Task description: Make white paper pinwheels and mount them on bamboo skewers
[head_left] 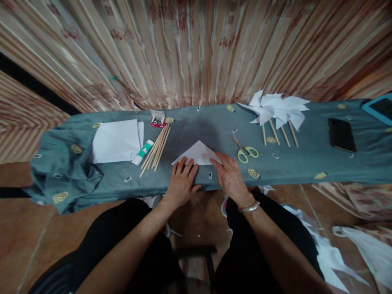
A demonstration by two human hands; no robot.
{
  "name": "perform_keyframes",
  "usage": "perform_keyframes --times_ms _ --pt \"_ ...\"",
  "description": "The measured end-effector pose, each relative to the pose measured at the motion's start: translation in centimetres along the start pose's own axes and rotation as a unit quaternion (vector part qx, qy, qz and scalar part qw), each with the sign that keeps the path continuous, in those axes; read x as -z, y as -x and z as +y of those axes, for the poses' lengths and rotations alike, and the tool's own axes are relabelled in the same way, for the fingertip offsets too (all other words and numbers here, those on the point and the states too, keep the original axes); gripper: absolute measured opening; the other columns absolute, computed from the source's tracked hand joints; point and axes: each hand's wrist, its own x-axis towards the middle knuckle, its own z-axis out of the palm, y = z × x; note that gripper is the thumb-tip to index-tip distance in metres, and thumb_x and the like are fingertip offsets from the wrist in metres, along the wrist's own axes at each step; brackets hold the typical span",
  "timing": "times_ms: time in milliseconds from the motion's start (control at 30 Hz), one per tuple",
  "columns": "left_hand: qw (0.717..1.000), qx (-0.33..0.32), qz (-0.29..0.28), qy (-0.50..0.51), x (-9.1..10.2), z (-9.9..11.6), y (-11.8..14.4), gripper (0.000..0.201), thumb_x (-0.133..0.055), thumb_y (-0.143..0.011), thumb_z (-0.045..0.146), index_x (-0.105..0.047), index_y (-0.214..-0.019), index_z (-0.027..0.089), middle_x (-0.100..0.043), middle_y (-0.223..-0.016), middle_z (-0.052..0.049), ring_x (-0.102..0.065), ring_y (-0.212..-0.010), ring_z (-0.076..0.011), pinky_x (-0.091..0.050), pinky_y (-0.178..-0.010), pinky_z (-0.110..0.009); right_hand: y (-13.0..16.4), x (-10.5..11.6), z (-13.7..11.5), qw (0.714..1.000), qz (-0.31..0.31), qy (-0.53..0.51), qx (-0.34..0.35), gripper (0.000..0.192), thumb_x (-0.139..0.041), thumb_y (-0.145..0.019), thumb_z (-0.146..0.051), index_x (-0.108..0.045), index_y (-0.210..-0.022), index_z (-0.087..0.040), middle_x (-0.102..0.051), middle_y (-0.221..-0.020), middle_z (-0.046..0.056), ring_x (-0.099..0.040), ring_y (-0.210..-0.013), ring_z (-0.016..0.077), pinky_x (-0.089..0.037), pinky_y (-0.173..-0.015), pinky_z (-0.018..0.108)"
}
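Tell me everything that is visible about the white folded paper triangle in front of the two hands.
The white folded paper triangle lies flat on the grey-blue cloth-covered table, its apex pointing away from the person and its long edge toward them. It looks like thin plain paper, with a faint crease running through it. The left hand rests fingertips on its lower left edge; the right hand touches its lower right corner. Both hands lie flat and open. The green-handled scissors lie apart to its right, the wooden sticks to its left.

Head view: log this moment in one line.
left hand: flat on folded paper triangle | right hand: pressing its right edge | scissors: right of paper | sticks: left
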Motion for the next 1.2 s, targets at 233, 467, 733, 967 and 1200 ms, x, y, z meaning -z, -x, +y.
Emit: perform_keyframes --times_ms 233,467,733,967,1200 --pt "1.000 -0.014 -0.003 0.006 0.0 -1.3 0.7 0.066 -0.064 -0.086 0.040 -0.043 -0.139 0.006 -0.046 -0.147 -0.022 -0.035 -0.141 -0.0370 -0.030 -0.115 -0.054 0.2 -0.5 0.3 0.999 -0.021 0.014 -0.043 0.040 -0.041 -0.093 -0.011 -0.064 -0.125 -0.015 -0.055 -0.137 0.019 -0.052 -0.122 0.0321 -0.047 -0.096 0.046" --pt "1.000 0.008 0.007 -0.025 1.9 -4.5 3.4 0.065 -0.059 -0.088 0.047 -0.045 -0.137 0.006 -0.051 -0.141 -0.024 -0.044 -0.134 -0.0361 -0.033 -0.113 -0.055 0.3 -1.0 0.7 0.998 -0.020 -0.019 -0.055 0.042 -0.037 -0.094 -0.012 -0.064 -0.126 -0.015 -0.054 -0.138 0.020 -0.051 -0.125 0.0327 -0.047 -0.098 0.049" --pt "0.995 0.027 0.093 0.028 2.0 -3.5 3.7 0.058 -0.050 -0.093 0.046 -0.042 -0.140 0.012 -0.048 -0.143 -0.020 -0.045 -0.133 -0.0334 -0.040 -0.108 -0.052 -0.8 -1.1 1.1 0.992 0.025 -0.075 -0.098 0.043 -0.040 -0.095 -0.023 -0.056 -0.132 -0.009 -0.059 -0.133 0.022 -0.056 -0.121 0.0330 -0.048 -0.101 0.050" --pt "0.996 0.040 0.053 0.055 0.8 -1.5 0.9 0.050 -0.055 -0.091 0.035 -0.049 -0.135 0.011 -0.051 -0.140 -0.020 -0.049 -0.124 -0.0350 -0.044 -0.102 -0.054 -1.7 -0.6 0.5 0.985 0.034 -0.126 -0.115 0.038 -0.050 -0.090 -0.022 -0.061 -0.124 -0.011 -0.067 -0.123 0.018 -0.063 -0.111 0.0312 -0.049 -0.099 0.047" --pt "0.969 0.060 0.100 0.216 0.2 -1.2 0.3 0.072 -0.054 -0.092 0.047 -0.025 -0.150 0.017 -0.033 -0.155 -0.020 -0.033 -0.143 -0.0321 -0.030 -0.115 -0.055 -1.4 0.2 -1.3 0.946 0.030 -0.295 -0.131 0.039 -0.057 -0.088 -0.027 -0.059 -0.126 -0.019 -0.073 -0.107 0.009 -0.070 -0.085 0.0221 -0.057 -0.083 0.040"
